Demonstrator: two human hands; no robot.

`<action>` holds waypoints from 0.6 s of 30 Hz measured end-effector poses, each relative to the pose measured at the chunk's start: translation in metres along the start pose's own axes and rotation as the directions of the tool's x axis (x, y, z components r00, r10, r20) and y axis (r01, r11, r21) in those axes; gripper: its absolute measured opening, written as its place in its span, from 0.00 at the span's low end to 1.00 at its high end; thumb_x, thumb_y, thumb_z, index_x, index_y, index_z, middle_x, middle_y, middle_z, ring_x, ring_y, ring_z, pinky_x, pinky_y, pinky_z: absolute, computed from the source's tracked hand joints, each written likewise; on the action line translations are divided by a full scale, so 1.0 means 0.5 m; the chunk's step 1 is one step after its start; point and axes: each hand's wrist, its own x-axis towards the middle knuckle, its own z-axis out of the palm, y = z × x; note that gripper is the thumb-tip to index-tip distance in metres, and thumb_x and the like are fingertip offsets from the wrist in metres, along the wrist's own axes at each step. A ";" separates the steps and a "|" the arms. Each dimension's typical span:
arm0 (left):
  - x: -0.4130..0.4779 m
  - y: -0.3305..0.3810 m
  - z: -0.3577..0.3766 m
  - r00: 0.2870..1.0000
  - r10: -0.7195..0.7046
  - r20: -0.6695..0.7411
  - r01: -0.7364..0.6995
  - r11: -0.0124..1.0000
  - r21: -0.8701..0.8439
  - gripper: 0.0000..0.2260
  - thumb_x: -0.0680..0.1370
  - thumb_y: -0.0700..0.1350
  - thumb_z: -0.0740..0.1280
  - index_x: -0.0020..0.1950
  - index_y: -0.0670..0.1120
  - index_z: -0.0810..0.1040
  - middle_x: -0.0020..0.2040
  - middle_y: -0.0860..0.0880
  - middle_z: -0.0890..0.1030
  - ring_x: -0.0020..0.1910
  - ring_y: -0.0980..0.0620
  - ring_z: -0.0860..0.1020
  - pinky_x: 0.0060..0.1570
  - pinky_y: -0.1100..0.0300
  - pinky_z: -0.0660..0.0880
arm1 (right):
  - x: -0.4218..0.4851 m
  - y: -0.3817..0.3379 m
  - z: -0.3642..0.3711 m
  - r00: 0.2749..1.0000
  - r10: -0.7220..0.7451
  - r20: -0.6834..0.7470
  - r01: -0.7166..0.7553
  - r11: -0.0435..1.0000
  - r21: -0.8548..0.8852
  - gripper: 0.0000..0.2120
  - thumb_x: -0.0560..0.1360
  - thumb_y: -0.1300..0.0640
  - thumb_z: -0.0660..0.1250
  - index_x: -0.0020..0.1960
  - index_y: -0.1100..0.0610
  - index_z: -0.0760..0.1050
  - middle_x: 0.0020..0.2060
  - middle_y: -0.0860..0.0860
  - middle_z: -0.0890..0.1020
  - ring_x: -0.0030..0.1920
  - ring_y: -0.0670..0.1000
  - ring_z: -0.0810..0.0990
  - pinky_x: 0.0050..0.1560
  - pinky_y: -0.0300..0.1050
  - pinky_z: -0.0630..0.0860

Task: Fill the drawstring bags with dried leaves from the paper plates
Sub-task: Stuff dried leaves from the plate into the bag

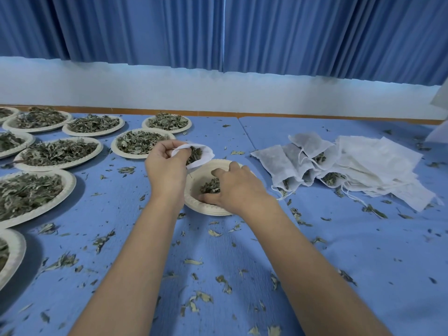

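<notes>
Fingers (169, 143) of the left hand (167, 168) pinch the rim of a white drawstring bag (202, 156), holding its mouth open just above the far edge of a paper plate (194, 206) near the centre of the worktop (339, 251); leaves show inside the bag. The right hand (238, 190) reaches into that plate, its fingers (219, 172) curled round a clump of dried leaves (211, 186). A blue textured covering lies over the worktop, littered with leaf scraps (203, 297). From 9 to 11 o'clock stand heaped plates (98, 149); at 2 o'clock lies a pile of bags (351, 166), some filled. At 12 o'clock rise a white wall (218, 93) and pleated blue curtains (315, 32).
</notes>
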 end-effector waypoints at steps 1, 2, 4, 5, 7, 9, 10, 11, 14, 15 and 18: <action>0.001 -0.001 0.000 1.000 -0.001 -0.001 0.001 1.000 0.002 0.10 0.75 0.35 0.67 0.39 0.49 0.74 0.36 0.52 0.75 0.30 0.58 0.70 0.26 0.70 0.68 | 0.002 -0.001 0.000 1.000 -0.003 0.003 0.003 1.000 0.024 0.33 0.73 0.34 0.62 0.71 0.53 0.65 0.67 0.56 0.65 0.67 0.57 0.64 0.62 0.49 0.65; 0.002 -0.001 0.000 1.000 -0.001 -0.001 0.001 1.000 0.002 0.10 0.75 0.35 0.67 0.39 0.49 0.74 0.37 0.51 0.75 0.31 0.58 0.70 0.26 0.70 0.68 | 0.004 -0.002 0.001 1.000 -0.003 0.006 0.002 0.999 0.043 0.32 0.74 0.36 0.63 0.70 0.54 0.68 0.65 0.56 0.66 0.66 0.57 0.66 0.61 0.49 0.66; 0.003 -0.002 -0.001 1.000 0.000 -0.002 0.000 1.000 0.002 0.10 0.75 0.35 0.67 0.39 0.49 0.74 0.36 0.52 0.75 0.30 0.58 0.70 0.26 0.69 0.68 | 0.009 0.000 0.004 1.000 -0.001 0.003 0.001 0.998 0.062 0.26 0.74 0.39 0.65 0.65 0.55 0.73 0.62 0.56 0.69 0.63 0.57 0.69 0.58 0.48 0.68; 0.003 -0.002 0.000 1.000 0.001 -0.003 -0.001 1.000 0.006 0.10 0.75 0.35 0.67 0.39 0.49 0.74 0.36 0.52 0.75 0.30 0.58 0.70 0.26 0.69 0.67 | 0.012 0.001 0.007 1.000 -0.006 -0.010 0.007 0.998 0.068 0.23 0.75 0.41 0.65 0.63 0.56 0.74 0.60 0.56 0.71 0.61 0.57 0.70 0.56 0.48 0.69; 0.003 -0.002 0.001 1.000 -0.004 -0.009 0.004 1.000 0.002 0.10 0.75 0.35 0.67 0.40 0.48 0.74 0.36 0.52 0.75 0.29 0.59 0.71 0.25 0.69 0.69 | 0.016 0.004 0.011 0.997 -0.024 -0.072 0.030 0.996 0.086 0.16 0.76 0.46 0.66 0.55 0.58 0.78 0.52 0.55 0.75 0.54 0.56 0.74 0.46 0.46 0.68; 0.001 0.000 0.003 1.000 -0.018 0.002 0.018 0.999 -0.036 0.09 0.76 0.34 0.67 0.41 0.47 0.75 0.37 0.51 0.76 0.28 0.61 0.74 0.26 0.69 0.71 | 0.016 0.007 0.014 0.991 -0.021 -0.135 0.037 0.992 0.118 0.11 0.76 0.50 0.67 0.42 0.57 0.75 0.38 0.53 0.73 0.45 0.55 0.72 0.39 0.44 0.64; 0.001 0.001 0.004 1.000 -0.021 0.014 0.021 0.998 -0.052 0.08 0.76 0.34 0.67 0.42 0.47 0.75 0.36 0.50 0.75 0.25 0.63 0.73 0.26 0.69 0.72 | 0.015 0.008 0.017 0.988 -0.012 -0.151 0.033 0.990 0.135 0.12 0.76 0.52 0.68 0.38 0.57 0.72 0.33 0.51 0.70 0.42 0.54 0.71 0.37 0.43 0.62; 0.000 0.001 0.006 1.000 -0.019 0.025 0.020 0.998 -0.055 0.08 0.76 0.34 0.67 0.43 0.47 0.75 0.36 0.50 0.75 0.24 0.63 0.73 0.26 0.70 0.72 | 0.014 0.009 0.019 0.987 -0.005 -0.162 0.030 0.988 0.151 0.13 0.75 0.54 0.68 0.35 0.58 0.70 0.30 0.51 0.67 0.40 0.54 0.70 0.35 0.43 0.62; 0.002 -0.002 0.010 0.999 -0.009 0.038 0.009 1.000 -0.013 0.06 0.76 0.36 0.68 0.44 0.47 0.76 0.34 0.51 0.74 0.23 0.63 0.72 0.26 0.70 0.71 | 0.012 0.007 0.027 0.976 -0.004 -0.218 0.044 0.983 0.177 0.17 0.73 0.62 0.66 0.28 0.58 0.65 0.25 0.52 0.63 0.35 0.55 0.66 0.28 0.44 0.59; 0.002 -0.003 0.011 0.999 -0.011 0.038 0.011 1.000 -0.005 0.05 0.76 0.37 0.69 0.44 0.47 0.76 0.34 0.51 0.74 0.23 0.63 0.72 0.27 0.70 0.71 | 0.011 0.007 0.029 0.973 -0.003 -0.230 0.044 0.984 0.175 0.15 0.72 0.63 0.65 0.29 0.59 0.66 0.25 0.52 0.63 0.34 0.55 0.66 0.28 0.44 0.60; 0.005 -0.007 0.010 0.998 -0.046 0.037 0.046 0.999 -0.015 0.03 0.76 0.41 0.69 0.44 0.48 0.77 0.36 0.50 0.76 0.26 0.58 0.75 0.32 0.66 0.74 | 0.013 0.008 0.036 0.966 -0.014 -0.258 0.061 0.982 0.177 0.09 0.73 0.64 0.63 0.34 0.62 0.72 0.26 0.53 0.66 0.35 0.56 0.69 0.33 0.45 0.68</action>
